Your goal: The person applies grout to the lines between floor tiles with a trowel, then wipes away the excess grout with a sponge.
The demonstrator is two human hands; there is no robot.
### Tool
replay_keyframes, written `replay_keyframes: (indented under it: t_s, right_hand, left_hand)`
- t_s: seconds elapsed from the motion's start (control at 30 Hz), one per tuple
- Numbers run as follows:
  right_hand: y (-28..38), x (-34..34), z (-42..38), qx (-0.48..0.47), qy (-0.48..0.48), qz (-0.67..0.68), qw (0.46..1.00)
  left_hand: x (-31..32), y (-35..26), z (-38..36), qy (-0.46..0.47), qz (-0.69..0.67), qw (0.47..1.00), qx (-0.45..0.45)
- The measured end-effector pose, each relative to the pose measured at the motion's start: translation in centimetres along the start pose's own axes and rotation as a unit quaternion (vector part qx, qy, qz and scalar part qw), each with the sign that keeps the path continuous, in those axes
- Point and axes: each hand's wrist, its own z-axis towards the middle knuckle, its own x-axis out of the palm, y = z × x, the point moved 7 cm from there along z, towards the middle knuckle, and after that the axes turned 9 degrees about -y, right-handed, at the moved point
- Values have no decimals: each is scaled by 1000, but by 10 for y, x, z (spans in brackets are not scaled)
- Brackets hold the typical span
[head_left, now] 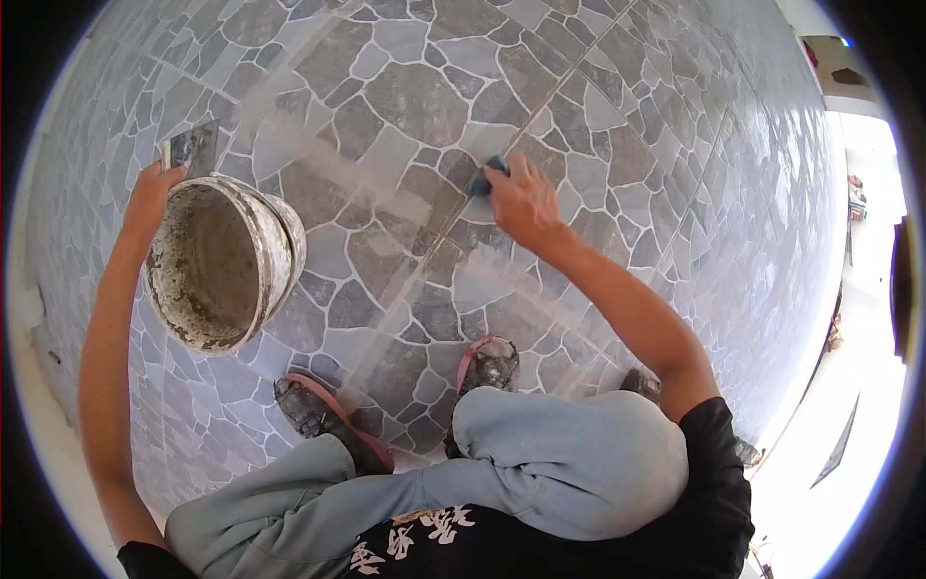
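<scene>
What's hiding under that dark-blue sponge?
Around the dark-blue sponge in the right hand, grey stone-patterned floor tiles show. The spot beneath is covered, so I can't tell what's there.

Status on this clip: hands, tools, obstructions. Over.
Left hand holding flat-bladed tool at rim of bucket. Right hand gripping dark pad at tile joint. Nothing seen blocking the pad.

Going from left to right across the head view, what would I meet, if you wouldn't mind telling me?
Left hand, mortar-stained bucket, pink-edged shoe nearer the bucket, right hand, bright white area by the far right edge.
</scene>
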Motion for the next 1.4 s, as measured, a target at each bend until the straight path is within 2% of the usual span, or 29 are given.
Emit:
replay_keyframes:
  t_s: [0.07, 0.13, 0.17, 0.23, 0.3, 0.33, 0.4, 0.47, 0.57, 0.63, 0.67, 0.73, 0.83, 0.87, 0.93, 0.97, 1.03, 1.1, 1.13, 1.17, 1.23, 1.27, 1.33, 1.37, 1.4]
  right_hand:
    - [-68, -12, 41, 71, 0, -143, 987]
    - [-64, -7, 39, 58, 4, -154, 986]
    - [-54, -3, 37, 44, 13, -164, 985]
    - [20, 5, 2, -43, 10, -79, 996]
    - [82, 17, -42, -103, 129, 6, 986]
    - [76, 16, -38, -97, 127, 11, 987]
    - [36, -3, -12, -45, 65, 37, 996]
    - [-27, -12, 24, 24, 14, -71, 997]
    - [-30, -6, 24, 23, 21, -110, 993]
    - [24, 7, -6, -47, 57, -31, 997]
    - [28, 4, -9, -51, 54, -33, 997]
    - [37, 2, -22, -49, 66, 53, 995]
    - [-49, -9, 25, 47, -13, -65, 997]
    - [-60, -7, 36, 46, -16, -67, 997]
    - [-85, -9, 43, 103, -49, -161, 980]
    - [-70, -1, 35, 127, -30, -162, 978]
    - [-2, 8, 1, 44, -63, -63, 995]
    - [80, 12, -44, -110, 21, 68, 991]
    - [105, 12, -61, -196, 56, 139, 969]
    - [95, 11, -58, -187, 52, 141, 971]
    - [34, 1, -21, -180, 4, 123, 976]
    - [-17, -5, 9, -128, -65, 69, 987]
    - [-133, -15, 60, 39, -114, -92, 988]
    - [-186, -18, 78, 128, -113, -173, 970]
    - [-217, -18, 92, 210, -103, -175, 956]
  left_hand:
    - [3, -2, -5, -2, -3, 1000, -5]
    - [1, -7, -4, -11, -13, 1000, -6]
    - [0, -8, -4, -16, 7, 1000, 1]
    - [-2, -7, -4, -26, 24, 999, 6]
    - [1, -6, -6, 4, -15, 1000, -8]
    - [0, -4, -3, 6, -8, 1000, -7]
    - [0, 2, 4, 1, 13, 1000, 4]
    - [1, 3, 2, 4, -5, 1000, 2]
    - [-1, -5, -2, -9, -4, 1000, 10]
    - [-1, -4, 0, -18, 20, 1000, 16]
    - [-2, -1, 3, -14, 20, 999, 21]
    - [-1, 3, 6, -2, 31, 999, 26]
    - [-1, 6, 4, -9, -10, 1000, 16]
    - [-1, 7, 5, -9, -6, 1000, 13]
    - [-1, 3, 6, -10, -6, 1000, 14]
    - [-2, -1, 4, -21, 30, 999, 25]
    - [-4, -4, 2, -34, 63, 997, 36]
    - [1, -2, -2, 1, -19, 1000, 18]
    - [1, -1, -5, 1, -17, 1000, 18]
    - [0, -1, -5, -9, -7, 1000, 8]
    - [0, -6, 0, -22, 4, 1000, 4]
    - [0, -7, -1, -23, 3, 1000, 7]
    - [-3, -5, -4, -28, 1, 1000, 7]
    - [-3, -6, -2, -21, 23, 999, 15]
    - [-3, -6, -2, -15, 45, 999, 22]
